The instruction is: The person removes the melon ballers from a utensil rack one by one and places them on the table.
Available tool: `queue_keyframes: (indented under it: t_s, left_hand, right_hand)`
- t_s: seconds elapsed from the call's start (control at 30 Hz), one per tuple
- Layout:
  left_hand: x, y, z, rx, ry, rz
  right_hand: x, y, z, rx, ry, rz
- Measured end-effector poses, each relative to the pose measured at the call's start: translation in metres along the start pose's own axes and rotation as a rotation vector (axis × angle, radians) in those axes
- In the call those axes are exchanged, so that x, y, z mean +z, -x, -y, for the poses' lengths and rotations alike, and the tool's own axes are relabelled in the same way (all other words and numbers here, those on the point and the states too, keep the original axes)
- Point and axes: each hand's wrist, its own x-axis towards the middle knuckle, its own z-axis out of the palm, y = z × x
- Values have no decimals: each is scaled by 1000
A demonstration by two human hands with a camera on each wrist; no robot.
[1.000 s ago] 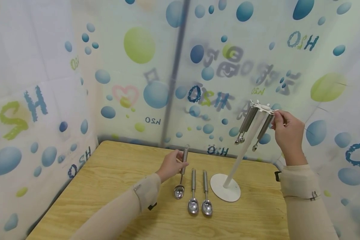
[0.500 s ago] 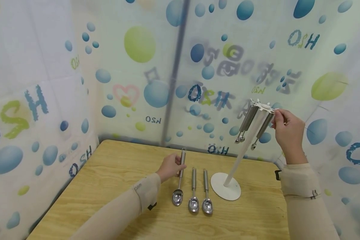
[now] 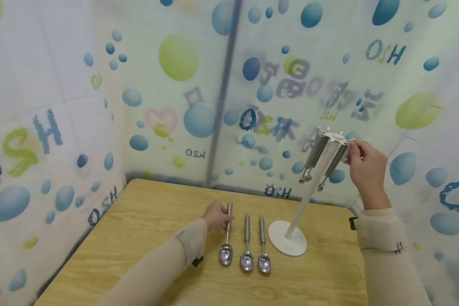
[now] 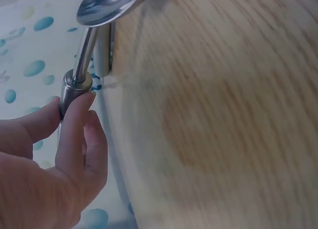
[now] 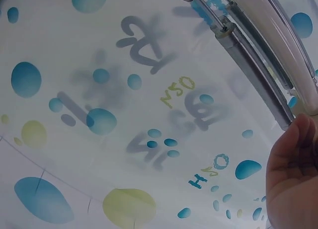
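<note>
My left hand (image 3: pixel 216 216) pinches the steel handle of an ice cream scoop (image 3: pixel 225 254) low over the table, its bowl toward me. Whether that bowl touches the wood I cannot tell. To its right lie two similar scoops, a middle scoop (image 3: pixel 247 260) and a right-hand scoop (image 3: pixel 264 263). My right hand (image 3: pixel 369 170) is up at the top of a white stand (image 3: pixel 334 137), pinching the upper end of a small melon baller (image 3: pixel 335 161). Other slim steel tools (image 3: pixel 315 153) with small round heads hang on the stand's left side. The right hand's fingertips are partly hidden in the right wrist view.
The stand's round white base (image 3: pixel 279 246) rests on the wooden table (image 3: pixel 157 195), right of the scoops. Printed curtains (image 3: pixel 176 93) hang behind the table and at both sides. The table's back edge runs close to the curtain.
My left hand has brought its scoop slightly left and toward me, lowering it beside the other two. The small melon baller at my right hand has swung slightly left; that hand stays at the stand.
</note>
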Motion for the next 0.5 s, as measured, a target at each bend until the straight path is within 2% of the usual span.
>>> queue_keyframes:
  t_s: [0.2, 0.27, 0.5]
  left_hand:
    - [4, -11, 13, -61, -8, -18]
    - [5, -12, 14, -86, 0, -17]
    - [10, -12, 14, -117, -37, -21]
  right_hand:
    - [0, 1, 0, 1, -11, 1]
    - [0, 1, 0, -6, -12, -1]
    - [0, -1, -1, -4, -2, 6]
